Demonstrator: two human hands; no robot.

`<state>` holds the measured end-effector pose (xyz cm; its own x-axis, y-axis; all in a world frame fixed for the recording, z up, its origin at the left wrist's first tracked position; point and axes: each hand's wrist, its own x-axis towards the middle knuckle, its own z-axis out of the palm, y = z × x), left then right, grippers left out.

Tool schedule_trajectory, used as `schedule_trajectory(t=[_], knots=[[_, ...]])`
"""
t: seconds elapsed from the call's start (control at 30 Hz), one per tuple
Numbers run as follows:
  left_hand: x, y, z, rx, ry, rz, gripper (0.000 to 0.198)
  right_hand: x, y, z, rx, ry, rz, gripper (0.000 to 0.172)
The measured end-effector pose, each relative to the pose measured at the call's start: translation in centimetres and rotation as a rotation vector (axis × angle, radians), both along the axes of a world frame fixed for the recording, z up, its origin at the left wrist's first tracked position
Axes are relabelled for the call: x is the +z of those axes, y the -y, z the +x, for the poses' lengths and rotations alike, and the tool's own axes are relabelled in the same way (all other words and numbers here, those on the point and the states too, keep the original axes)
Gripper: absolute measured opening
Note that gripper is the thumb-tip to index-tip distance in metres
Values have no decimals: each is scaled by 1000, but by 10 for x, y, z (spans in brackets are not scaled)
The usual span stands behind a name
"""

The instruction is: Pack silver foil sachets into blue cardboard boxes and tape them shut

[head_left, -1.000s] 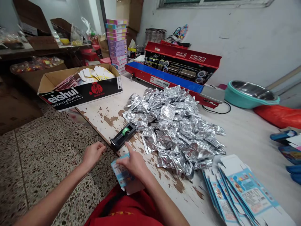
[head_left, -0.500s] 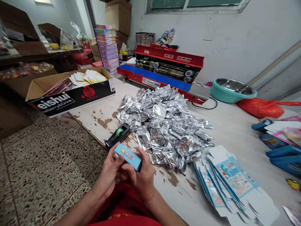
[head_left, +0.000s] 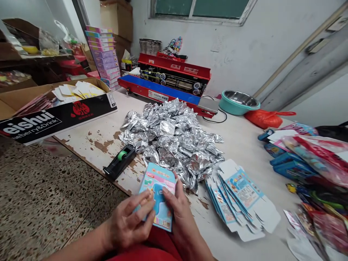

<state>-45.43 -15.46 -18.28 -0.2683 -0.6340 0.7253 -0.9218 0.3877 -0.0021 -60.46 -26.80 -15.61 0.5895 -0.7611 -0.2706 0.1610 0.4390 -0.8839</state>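
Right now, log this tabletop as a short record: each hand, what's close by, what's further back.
Left hand: fingers curled at the front of the blue box
Right hand: holds that box's right side
Close by: black tape dispenser, silver packets, flat cartons
Further back: red machine, teal basin

Teal basin point(head_left: 231, 107) beside red bag point(head_left: 263, 119); stacked purple boxes point(head_left: 105, 58); window point(head_left: 217, 8).

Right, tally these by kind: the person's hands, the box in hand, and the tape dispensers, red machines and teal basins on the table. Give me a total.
Hands: 2, left hand and right hand
Box in hand: 1
Tape dispenser: 1
Red machine: 1
Teal basin: 1
Total: 6
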Motion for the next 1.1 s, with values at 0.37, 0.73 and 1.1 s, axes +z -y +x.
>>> schedule_trajectory(t=[0.37, 0.73, 1.1], knots=[[-48, 132, 16, 764, -352, 726, 83, -48, 14, -105, -77, -994, -1417, 49], [-67, 118, 15, 675, -387, 643, 45, -62, 13, -96, 520, -1231, -1078, 112], [-19, 55, 32, 153, -1688, 751, 55, -44, -4, -79, 286, -980, -878, 96]])
